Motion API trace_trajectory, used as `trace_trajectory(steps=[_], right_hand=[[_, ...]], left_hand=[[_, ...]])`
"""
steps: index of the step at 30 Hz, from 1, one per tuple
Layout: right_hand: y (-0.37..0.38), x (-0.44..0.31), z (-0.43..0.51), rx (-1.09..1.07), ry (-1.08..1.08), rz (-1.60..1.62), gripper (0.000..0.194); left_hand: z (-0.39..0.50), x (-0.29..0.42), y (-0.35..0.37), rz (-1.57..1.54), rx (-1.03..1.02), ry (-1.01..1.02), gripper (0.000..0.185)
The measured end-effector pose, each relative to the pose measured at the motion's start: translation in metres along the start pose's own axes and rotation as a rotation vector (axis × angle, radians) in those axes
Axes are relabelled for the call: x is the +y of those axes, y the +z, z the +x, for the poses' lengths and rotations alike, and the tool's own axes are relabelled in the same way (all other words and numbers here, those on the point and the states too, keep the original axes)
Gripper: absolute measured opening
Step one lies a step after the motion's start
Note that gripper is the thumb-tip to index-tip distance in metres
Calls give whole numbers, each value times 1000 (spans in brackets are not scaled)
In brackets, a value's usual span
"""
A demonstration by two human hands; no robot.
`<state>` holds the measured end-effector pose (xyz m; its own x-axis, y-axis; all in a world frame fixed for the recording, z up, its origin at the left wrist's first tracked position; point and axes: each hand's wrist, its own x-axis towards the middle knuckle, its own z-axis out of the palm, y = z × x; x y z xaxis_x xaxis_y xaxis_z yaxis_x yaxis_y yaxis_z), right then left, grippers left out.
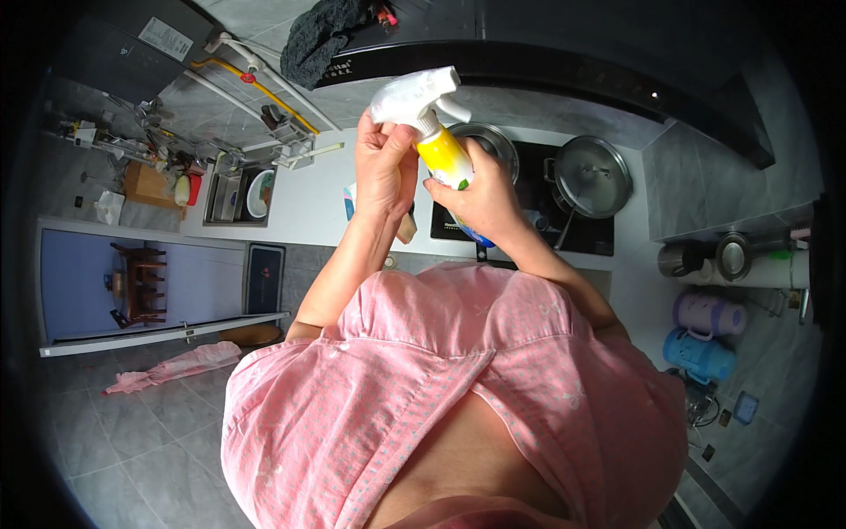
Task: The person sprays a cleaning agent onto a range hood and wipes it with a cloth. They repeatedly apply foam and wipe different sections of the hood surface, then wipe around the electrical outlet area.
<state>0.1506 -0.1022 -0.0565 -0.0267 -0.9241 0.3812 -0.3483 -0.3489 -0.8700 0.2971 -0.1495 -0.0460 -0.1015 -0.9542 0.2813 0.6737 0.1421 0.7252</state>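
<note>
A spray bottle [444, 155] with a yellow, white and blue body is held tilted above the counter. My right hand [486, 198] wraps around its body, thumb across the front. At the neck, the thumb and fingers of my left hand [386, 165] hold the base of the white trigger head [416, 92], whose nozzle points to the upper right. Beneath the hands lie the white countertop [310, 198] and a black glass gas hob [529, 159]. Behind my left wrist, a beige object [407, 229] is partly hidden.
A lidded steel pan [593, 175] stands on the hob's right; another steel pan [492, 142] is partly hidden behind my right hand. The black range hood [529, 63] overhangs the hob, a dark cloth [320, 43] at its left. A sink [225, 195] holding a white bowl [259, 192] is farther left.
</note>
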Motion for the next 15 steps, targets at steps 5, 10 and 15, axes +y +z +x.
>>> trace_trajectory(steps=[5, 10, 15], right_hand=[[-3, 5, 3, -24, 31, 34, 49], [-4, 6, 4, -94, 118, 79, 53], [-1, 7, 6, -31, 68, 57, 50]], left_hand=[[8, -2, -1, 60, -110, -57, 49], [11, -7, 1, -164, -183, -221, 54], [11, -10, -3, -20, -146, -153, 63]])
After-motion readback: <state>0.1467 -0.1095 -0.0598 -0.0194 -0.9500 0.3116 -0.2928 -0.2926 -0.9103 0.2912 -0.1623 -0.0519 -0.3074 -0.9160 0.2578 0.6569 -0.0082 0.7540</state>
